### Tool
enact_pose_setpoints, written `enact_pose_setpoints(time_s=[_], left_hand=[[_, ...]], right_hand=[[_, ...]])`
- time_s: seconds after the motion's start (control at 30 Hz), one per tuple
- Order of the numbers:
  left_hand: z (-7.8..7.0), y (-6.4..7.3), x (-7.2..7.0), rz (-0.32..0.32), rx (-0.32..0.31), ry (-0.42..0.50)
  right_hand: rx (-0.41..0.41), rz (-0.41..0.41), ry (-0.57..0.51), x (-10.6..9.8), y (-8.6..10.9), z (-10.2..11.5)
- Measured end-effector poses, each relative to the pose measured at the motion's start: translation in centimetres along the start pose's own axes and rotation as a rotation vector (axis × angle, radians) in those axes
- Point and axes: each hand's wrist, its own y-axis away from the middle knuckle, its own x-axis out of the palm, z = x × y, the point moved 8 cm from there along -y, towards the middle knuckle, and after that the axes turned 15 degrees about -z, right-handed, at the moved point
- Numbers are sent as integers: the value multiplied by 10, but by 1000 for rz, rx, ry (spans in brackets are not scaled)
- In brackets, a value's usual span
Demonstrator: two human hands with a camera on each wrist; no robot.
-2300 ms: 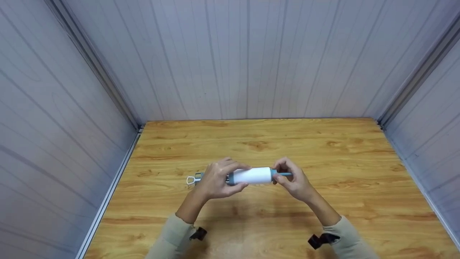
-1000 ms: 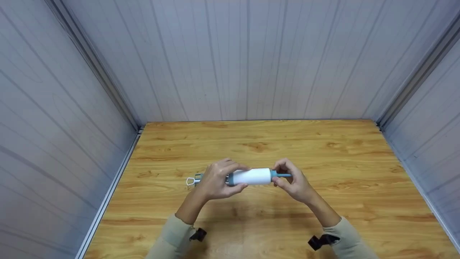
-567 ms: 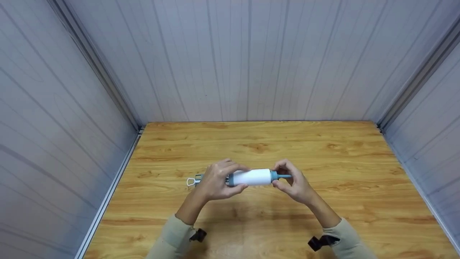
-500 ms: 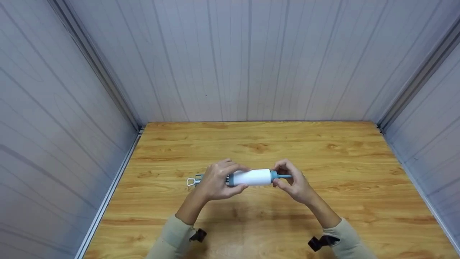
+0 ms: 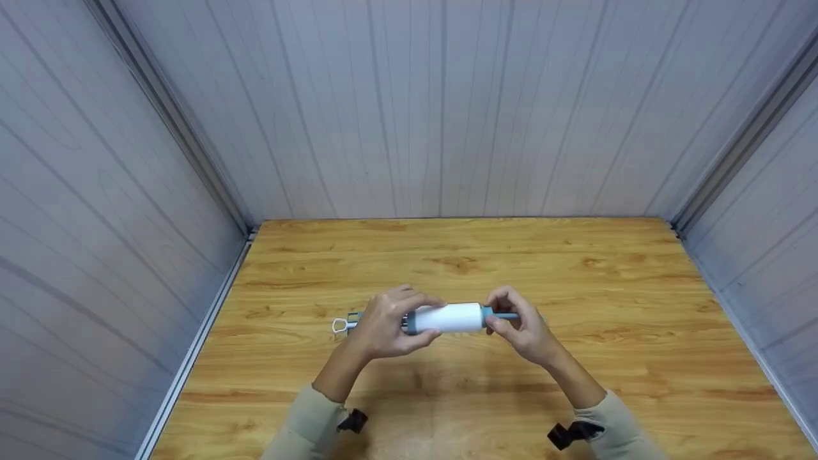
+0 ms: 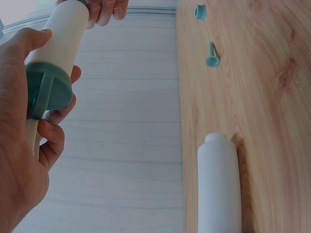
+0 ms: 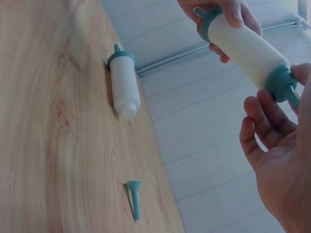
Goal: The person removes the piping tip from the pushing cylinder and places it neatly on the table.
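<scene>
- Pale, streaked panel walls (image 5: 409, 108) close in three sides of a wood-grain surface (image 5: 575, 268).
- The held bottle (image 5: 452, 318) is raised above the surface, between the two hands; its long axis runs from left to right, nearly level, with a slender teal nozzle (image 5: 507, 315) pointing right and a white loop (image 5: 340, 326) at the left.
- Its visible side is plain white.
- The left hand (image 5: 386, 326) is wrapped round the bottle at the loop end, thumb and fingers on opposite sides.
- The right hand (image 5: 524, 329) pinches the teal cap (image 7: 279, 81) at the nozzle's base.
- On the surface lies a second bottle (image 7: 124, 85), also plain white; its narrow neck points toward a loose nozzle (image 7: 135, 199).
- That nozzle lies with its wide mouth toward the neck; beyond its stem sits a small teal ring (image 6: 199, 12).
</scene>
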Motion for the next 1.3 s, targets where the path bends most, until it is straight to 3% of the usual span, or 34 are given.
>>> enact_pose_setpoints(time_s=[0.33,0.9,1.3], left_hand=[[-1,-2,-1,3,-12,5],[-1,-2,-2,-13,-6,-2],[0,-1,-3,-15,-6,-1]], right_hand=[[-44,-7,5,-2,-1,4],[13,-11,3,-1,-2,0],[-50,9,-47,0,-2,3]])
